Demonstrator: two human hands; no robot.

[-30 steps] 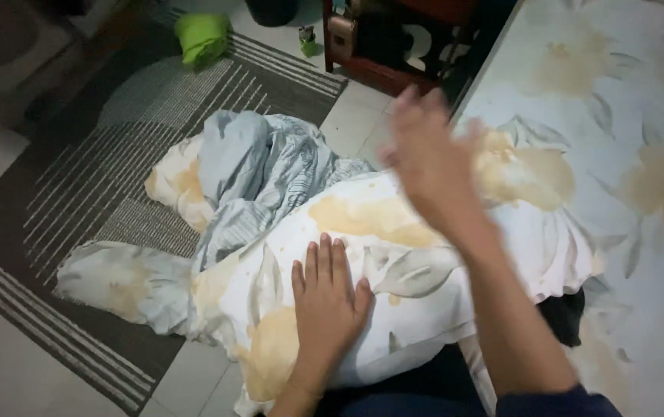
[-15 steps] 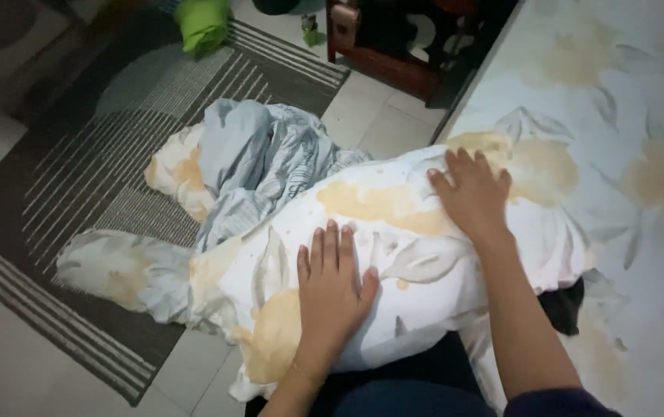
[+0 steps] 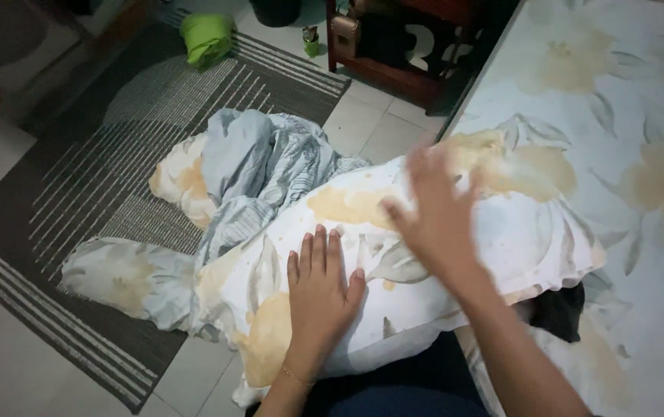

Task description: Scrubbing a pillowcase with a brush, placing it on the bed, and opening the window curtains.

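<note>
The person is bent over a pillow (image 3: 424, 255) in a white case printed with large yellow flowers and grey leaves. It lies across their lap, its far end resting against the edge of the bed (image 3: 641, 116), whose sheet bears the same flower print.

The left hand (image 3: 320, 286) lies flat, palm down, on the near part of the pillow. Its 4 fingers (image 3: 318, 251) are straight and held close together, the thumb set apart to the side, and a thin bracelet shows at the wrist. It grips nothing; it only presses on the cloth.

The right hand (image 3: 436, 212) is blurred. It is over the upper middle of the pillow with the fingers spread wide and holding nothing; I cannot tell whether it touches the case or hangs just above it.

To the left, a crumpled heap of bedding (image 3: 258, 166), pale grey-blue stripes mixed with more flowered cloth, spills from the pillow's end onto a dark rug (image 3: 92, 177) with light stripes, which lies on a pale tiled floor (image 3: 370, 127). At the rug's far edge sits a bright green bundle (image 3: 207, 35). Beyond the tiles stands a dark wooden piece of furniture (image 3: 393, 46).
</note>
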